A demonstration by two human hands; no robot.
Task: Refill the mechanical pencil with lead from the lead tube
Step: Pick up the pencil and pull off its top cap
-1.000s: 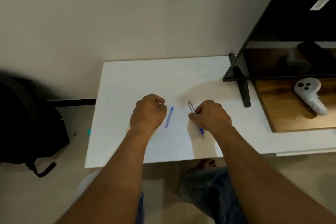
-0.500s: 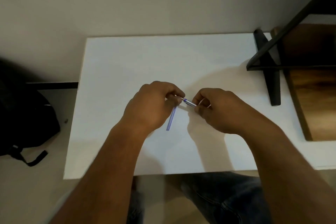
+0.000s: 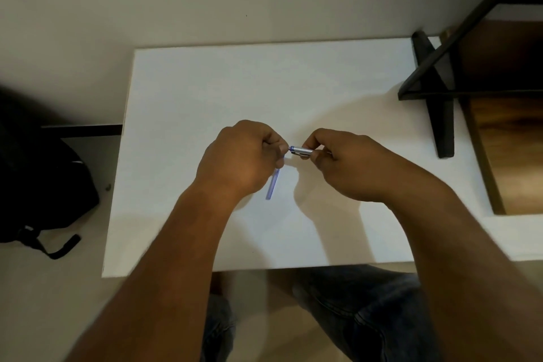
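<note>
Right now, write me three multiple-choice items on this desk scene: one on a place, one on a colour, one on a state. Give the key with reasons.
1. Where does the lead tube lie?
A. on the white table
B. on the floor
C. on the wooden shelf

2. What colour is the lead tube?
A. red
B. blue
C. green

3. How is the mechanical pencil held?
A. lying untouched
B. by the left hand alone
C. between both hands

Key: 1 A, it rests on the tabletop, partly under the left hand. 2 B, it looks translucent blue. 3 C, the right hand grips the barrel while left fingertips pinch its end.
</note>
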